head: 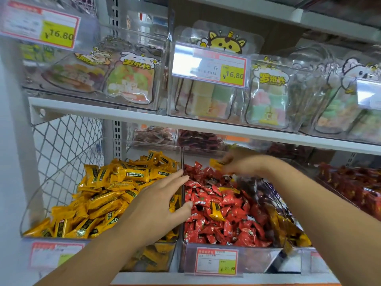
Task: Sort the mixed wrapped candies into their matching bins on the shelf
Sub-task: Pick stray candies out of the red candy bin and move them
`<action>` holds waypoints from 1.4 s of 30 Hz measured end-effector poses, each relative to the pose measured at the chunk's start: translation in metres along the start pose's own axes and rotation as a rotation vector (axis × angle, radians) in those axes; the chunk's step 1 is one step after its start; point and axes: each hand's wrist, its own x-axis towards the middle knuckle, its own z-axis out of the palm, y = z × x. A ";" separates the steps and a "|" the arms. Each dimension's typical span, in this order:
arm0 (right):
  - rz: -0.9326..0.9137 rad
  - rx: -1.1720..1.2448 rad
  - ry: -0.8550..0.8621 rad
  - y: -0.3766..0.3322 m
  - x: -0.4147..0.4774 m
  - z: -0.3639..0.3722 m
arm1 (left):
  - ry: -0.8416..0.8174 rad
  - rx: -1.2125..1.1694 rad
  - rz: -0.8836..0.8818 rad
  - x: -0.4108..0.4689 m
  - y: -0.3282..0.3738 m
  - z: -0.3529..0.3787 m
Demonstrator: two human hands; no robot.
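Observation:
Two clear bins stand side by side on the lower shelf. The left bin [31, 215] holds yellow wrapped candies [107, 195]. The middle bin [257, 259] holds red wrapped candies [226, 223], with a stray yellow candy [215, 212] lying among them. My left hand [158, 201] hovers with straight fingers over the divider between the two bins. My right hand [241, 164] is at the back of the red bin and pinches a yellow candy [215, 164] above the red ones.
A third bin [350, 188] of dark red candies stands to the right. The upper shelf [123, 116] carries clear boxes of bagged gummies with price tags. A wire mesh panel [66, 145] closes the left side. More bins sit behind.

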 end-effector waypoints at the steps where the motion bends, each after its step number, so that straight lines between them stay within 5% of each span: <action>1: 0.024 -0.053 -0.048 0.004 -0.007 0.001 | -0.001 0.004 0.000 0.000 0.000 0.000; 4: 0.034 -0.121 -0.107 0.006 -0.018 0.029 | -0.002 0.013 -0.005 -0.001 0.001 -0.001; 11: 0.020 -0.005 0.166 0.011 -0.019 0.051 | 0.009 0.062 0.002 -0.005 0.005 -0.002; 14: -0.009 0.234 0.309 0.000 -0.043 0.035 | 0.014 0.072 0.011 -0.007 0.006 -0.002; 17: -0.053 0.419 0.114 -0.018 -0.070 0.027 | 0.013 0.072 0.009 -0.007 0.005 -0.002; 20: -0.013 0.181 -0.155 -0.036 -0.077 0.047 | 0.009 0.081 0.010 -0.007 0.005 -0.002; 27: -0.029 0.004 -0.109 -0.047 -0.071 0.071 | -0.033 0.150 0.020 -0.015 0.002 -0.006; 35: 0.074 0.559 -0.170 -0.030 -0.077 0.046 | -0.066 0.263 0.012 -0.035 -0.014 -0.021; 42: -0.087 0.629 0.168 -0.062 -0.064 0.027 | -0.028 0.403 -0.054 -0.030 -0.041 -0.044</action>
